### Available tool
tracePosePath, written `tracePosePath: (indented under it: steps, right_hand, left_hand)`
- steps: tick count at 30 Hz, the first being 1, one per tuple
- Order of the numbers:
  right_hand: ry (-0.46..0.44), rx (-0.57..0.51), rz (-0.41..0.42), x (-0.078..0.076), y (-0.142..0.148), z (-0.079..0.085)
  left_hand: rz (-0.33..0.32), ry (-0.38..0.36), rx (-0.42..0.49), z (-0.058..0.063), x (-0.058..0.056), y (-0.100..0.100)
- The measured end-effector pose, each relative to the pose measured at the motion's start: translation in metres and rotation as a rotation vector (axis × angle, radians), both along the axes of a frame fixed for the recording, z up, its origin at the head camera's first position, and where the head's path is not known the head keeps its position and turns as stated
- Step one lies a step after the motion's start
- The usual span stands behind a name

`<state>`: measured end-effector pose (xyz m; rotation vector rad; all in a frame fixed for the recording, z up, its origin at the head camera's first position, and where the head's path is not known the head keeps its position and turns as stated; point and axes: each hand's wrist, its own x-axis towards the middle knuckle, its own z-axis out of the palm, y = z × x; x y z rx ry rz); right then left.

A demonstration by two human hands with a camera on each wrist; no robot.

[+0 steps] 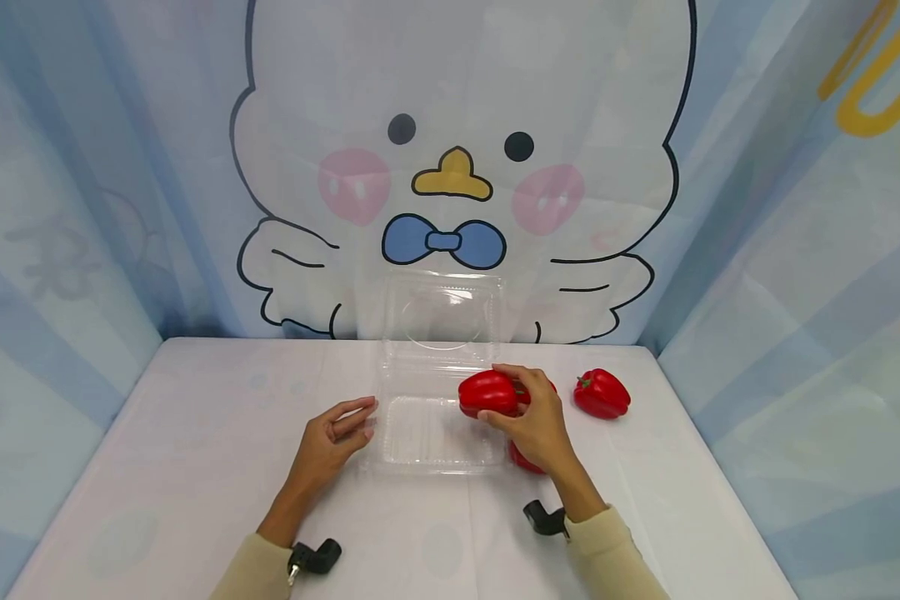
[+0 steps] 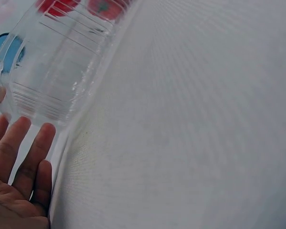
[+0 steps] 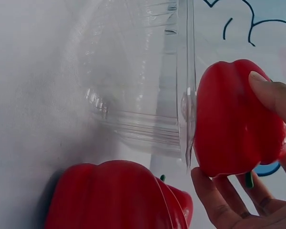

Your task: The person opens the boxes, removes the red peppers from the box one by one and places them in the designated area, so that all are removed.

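Note:
My right hand [image 1: 540, 427] grips a red bell pepper [image 1: 487, 393] between thumb and fingers, over the right side of a clear plastic clamshell box [image 1: 423, 433]. The right wrist view has this pepper level with the box's rim [image 3: 187, 71], its green stem [image 3: 249, 180] pointing down past the fingers. At the box's left edge, my left hand [image 1: 328, 442] touches the wall with loosely extended fingertips [image 2: 48, 128]. The box's lid [image 1: 444, 310] stands raised at the back. Another red pepper [image 1: 527, 460] lies beside the box, partly hidden under my right hand.
Farther right on the white table [image 1: 232, 400] lies another red pepper [image 1: 602, 394]. More red shows behind my right hand. A curtain printed with a cartoon bird [image 1: 450, 92] rises at the table's back edge, and curtains flank both sides.

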<state>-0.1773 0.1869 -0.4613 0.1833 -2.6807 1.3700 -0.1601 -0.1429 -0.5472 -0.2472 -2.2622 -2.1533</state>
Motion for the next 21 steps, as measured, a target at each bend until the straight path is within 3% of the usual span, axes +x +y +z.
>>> tracePosePath:
  steps: [21]
  right_hand:
    - [-0.021,0.03,-0.088,0.005,0.018,-0.003]
  left_hand:
    - [0.018,-0.032,-0.027,0.002,0.001,0.003]
